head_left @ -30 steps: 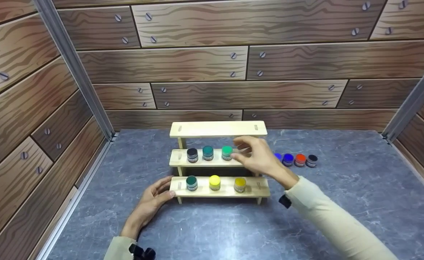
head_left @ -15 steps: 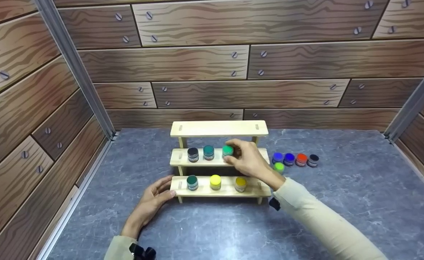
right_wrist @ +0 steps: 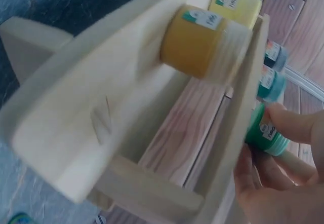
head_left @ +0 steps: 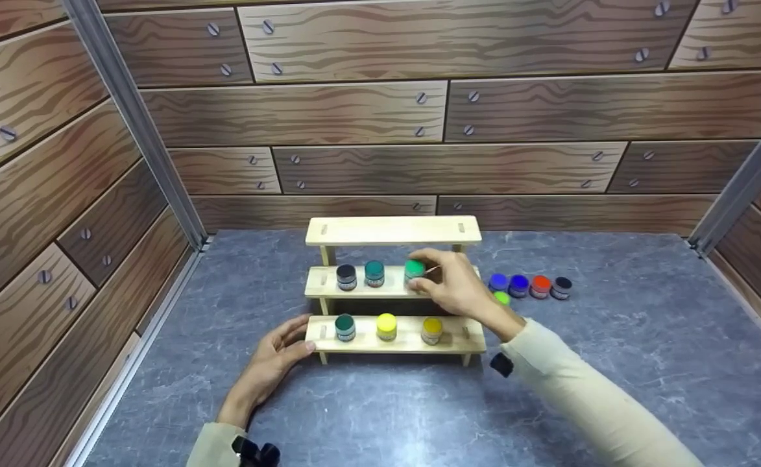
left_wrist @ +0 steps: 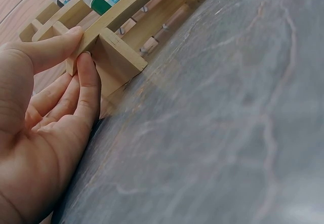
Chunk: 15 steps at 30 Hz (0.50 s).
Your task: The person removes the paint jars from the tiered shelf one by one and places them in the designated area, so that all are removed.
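A three-step wooden display rack (head_left: 393,231) stands on the grey table. My left hand (head_left: 268,366) pinches the left end of its lowest shelf, thumb on top and a finger underneath, as the left wrist view shows. My right hand (head_left: 463,287) grips a bright green paint jar (head_left: 414,269) at the right of the middle shelf, thumb and fingers on its sides. Left of it on that shelf stand a black jar (head_left: 346,277) and a teal jar (head_left: 374,274). The lowest shelf bears a dark green jar (head_left: 345,328), a yellow jar (head_left: 386,327) and an ochre-yellow jar (head_left: 431,331).
Right of the rack, on the table, a violet-blue jar (head_left: 498,283), a blue jar (head_left: 519,286), a red jar (head_left: 540,287) and a black-lidded jar (head_left: 561,288) stand in a row. A light green jar (head_left: 501,299) sits in front. Wood-patterned walls (head_left: 367,117) enclose the table.
My right hand has closed its fingers round the bright green jar and moved it slightly right along the middle shelf. The left hand has stayed on the rack.
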Available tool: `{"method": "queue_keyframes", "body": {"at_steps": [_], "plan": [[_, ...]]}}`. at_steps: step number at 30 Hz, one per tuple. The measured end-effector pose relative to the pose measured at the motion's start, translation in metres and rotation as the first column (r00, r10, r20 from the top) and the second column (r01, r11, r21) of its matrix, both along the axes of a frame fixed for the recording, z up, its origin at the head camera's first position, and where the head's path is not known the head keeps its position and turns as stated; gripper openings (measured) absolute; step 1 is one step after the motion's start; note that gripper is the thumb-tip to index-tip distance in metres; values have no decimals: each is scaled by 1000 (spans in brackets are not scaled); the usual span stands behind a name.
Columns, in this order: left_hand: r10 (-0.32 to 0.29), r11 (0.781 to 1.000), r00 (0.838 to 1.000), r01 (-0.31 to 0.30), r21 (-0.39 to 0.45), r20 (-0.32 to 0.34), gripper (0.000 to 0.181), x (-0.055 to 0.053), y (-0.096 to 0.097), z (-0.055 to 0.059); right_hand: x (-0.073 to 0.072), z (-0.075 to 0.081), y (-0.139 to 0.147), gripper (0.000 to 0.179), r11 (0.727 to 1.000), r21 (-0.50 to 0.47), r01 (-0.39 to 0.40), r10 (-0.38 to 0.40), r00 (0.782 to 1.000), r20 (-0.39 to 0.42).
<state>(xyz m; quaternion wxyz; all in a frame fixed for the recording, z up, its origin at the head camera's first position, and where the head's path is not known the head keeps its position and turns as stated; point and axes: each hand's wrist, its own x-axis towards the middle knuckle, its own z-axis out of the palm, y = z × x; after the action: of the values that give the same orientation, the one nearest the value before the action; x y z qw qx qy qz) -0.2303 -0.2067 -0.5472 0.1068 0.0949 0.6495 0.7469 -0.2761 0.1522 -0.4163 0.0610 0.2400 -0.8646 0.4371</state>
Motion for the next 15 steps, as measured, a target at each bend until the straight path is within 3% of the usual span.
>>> {"method": "queue_keyframes", "body": {"at_steps": [8,15], "plan": [[2,1000,1000,-2,-4,3,75,0,0,0,6,12,24,45,1000,-30,9,-9,1000,21],[-4,1000,1000,4,19,9,75,0,1,0,9,17,49,46,999,-1,42,-42,999,-26]]}}
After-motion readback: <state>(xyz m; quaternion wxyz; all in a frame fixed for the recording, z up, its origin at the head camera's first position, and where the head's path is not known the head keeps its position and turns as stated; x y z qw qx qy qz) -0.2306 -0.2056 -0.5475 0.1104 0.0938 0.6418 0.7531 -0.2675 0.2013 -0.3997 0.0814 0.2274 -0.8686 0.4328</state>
